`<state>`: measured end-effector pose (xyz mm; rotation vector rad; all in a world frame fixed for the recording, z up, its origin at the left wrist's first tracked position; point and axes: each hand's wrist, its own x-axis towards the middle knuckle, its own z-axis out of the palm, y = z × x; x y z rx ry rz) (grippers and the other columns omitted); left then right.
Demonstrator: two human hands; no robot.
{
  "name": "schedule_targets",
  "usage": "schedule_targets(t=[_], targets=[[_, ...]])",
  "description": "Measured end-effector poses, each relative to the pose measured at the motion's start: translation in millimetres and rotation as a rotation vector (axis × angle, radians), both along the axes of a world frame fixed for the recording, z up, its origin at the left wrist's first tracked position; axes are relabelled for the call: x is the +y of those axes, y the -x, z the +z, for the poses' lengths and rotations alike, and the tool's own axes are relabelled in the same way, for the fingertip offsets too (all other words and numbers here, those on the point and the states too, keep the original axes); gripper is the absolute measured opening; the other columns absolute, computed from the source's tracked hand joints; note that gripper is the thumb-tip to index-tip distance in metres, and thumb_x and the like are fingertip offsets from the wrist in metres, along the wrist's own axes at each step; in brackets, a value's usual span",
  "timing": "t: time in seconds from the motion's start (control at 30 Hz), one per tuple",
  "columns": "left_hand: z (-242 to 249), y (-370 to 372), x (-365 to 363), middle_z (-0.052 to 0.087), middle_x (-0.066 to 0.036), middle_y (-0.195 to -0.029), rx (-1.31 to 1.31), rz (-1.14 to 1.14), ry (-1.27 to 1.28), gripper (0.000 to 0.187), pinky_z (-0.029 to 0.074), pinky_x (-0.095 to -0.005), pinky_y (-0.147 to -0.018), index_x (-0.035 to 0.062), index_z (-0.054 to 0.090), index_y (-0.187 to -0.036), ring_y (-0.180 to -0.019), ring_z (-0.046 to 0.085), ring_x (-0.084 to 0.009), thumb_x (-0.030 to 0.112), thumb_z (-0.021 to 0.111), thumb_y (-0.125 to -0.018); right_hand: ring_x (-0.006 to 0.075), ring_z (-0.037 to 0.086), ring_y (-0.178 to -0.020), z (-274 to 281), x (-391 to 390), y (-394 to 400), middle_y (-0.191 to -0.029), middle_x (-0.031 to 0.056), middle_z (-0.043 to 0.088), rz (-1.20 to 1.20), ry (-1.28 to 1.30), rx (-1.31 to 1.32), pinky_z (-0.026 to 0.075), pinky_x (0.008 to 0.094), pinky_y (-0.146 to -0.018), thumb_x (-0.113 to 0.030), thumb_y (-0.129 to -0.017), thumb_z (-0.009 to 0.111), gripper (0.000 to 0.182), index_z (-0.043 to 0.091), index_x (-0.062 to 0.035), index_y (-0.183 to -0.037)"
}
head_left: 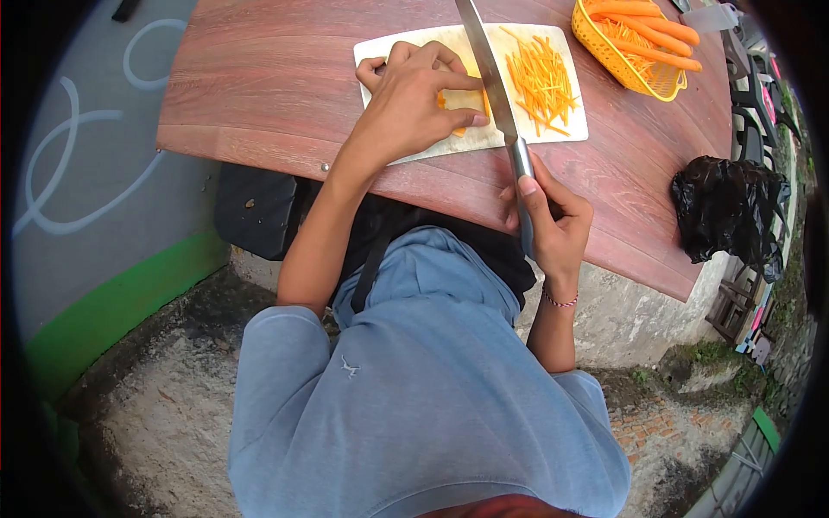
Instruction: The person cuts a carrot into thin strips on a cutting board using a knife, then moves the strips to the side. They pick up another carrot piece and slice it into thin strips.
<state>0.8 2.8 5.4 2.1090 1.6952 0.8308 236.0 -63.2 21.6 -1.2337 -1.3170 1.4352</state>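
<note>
My right hand [557, 211] is closed round the handle of a kitchen knife [492, 73], whose blade points away from me across a white cutting board [414, 154]. My left hand [419, 99] presses down on the board, its fingers bent over pieces of carrot [486, 105] just left of the blade. Most of that carrot is hidden under the fingers. To the right of the knife lies a loose heap of thin carrot strips [542, 82] on the same board.
A yellow plastic basket [596, 43] with whole carrots [661, 36] and shreds stands at the table's far right. A black plastic bag [725, 207] hangs by the right edge of the reddish wooden table [259, 86]. A painted wall [104, 155] rises on the left.
</note>
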Motion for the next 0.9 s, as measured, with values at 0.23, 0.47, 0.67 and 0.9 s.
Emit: schedule_targets(t=[0.23, 0.47, 0.67, 0.9], targets=[[1, -2, -4, 0.072, 0.004, -0.118, -0.006, 0.007, -0.053, 0.030, 0.020, -0.0470, -0.109, 0.0196, 0.086, -0.103, -0.123, 0.053, -0.0189, 0.041, 0.088, -0.082, 0.0083, 0.062, -0.065, 3, 0, -3, -0.089, 0.0076, 0.074, -0.005, 0.025, 0.026, 0.050, 0.0231, -0.060, -0.007, -0.106, 0.066, 0.040, 0.064, 0.0031, -0.144], [0, 8, -10, 0.076, 0.000, -0.102, -0.013, -0.110, -0.306, 0.012, 0.025, -0.0504, -0.105, 0.0128, 0.076, -0.102, -0.107, 0.065, -0.0179, 0.022, 0.077, -0.094, 0.0082, 0.061, -0.065, 8, 3, -18, -0.090, 0.0076, 0.074, 0.009, 0.011, 0.037, 0.050, 0.0230, -0.059, -0.007, -0.106, 0.065, 0.040, 0.064, 0.0036, -0.144], [-2, 10, -7, 0.075, -0.003, -0.098, -0.192, -0.192, -0.225, 0.010, 0.029, -0.0464, -0.104, 0.0115, 0.075, -0.105, -0.104, 0.066, -0.0204, 0.015, 0.074, -0.095, 0.0078, 0.061, -0.065, 12, 10, -16, -0.090, 0.0073, 0.075, 0.029, 0.056, 0.040, 0.050, 0.0235, -0.060, -0.007, -0.106, 0.066, 0.039, 0.065, 0.0027, -0.143], [4, 19, 15, 0.076, 0.001, -0.102, 0.038, -0.270, -0.185, 0.009, 0.028, -0.0501, -0.108, 0.0147, 0.080, -0.101, -0.109, 0.064, -0.0191, 0.012, 0.077, -0.093, 0.0061, 0.060, -0.064, 8, 20, -23, -0.089, 0.0060, 0.075, 0.076, 0.097, -0.003, 0.049, 0.0225, -0.058, -0.010, -0.105, 0.069, 0.040, 0.066, 0.0015, -0.143]])
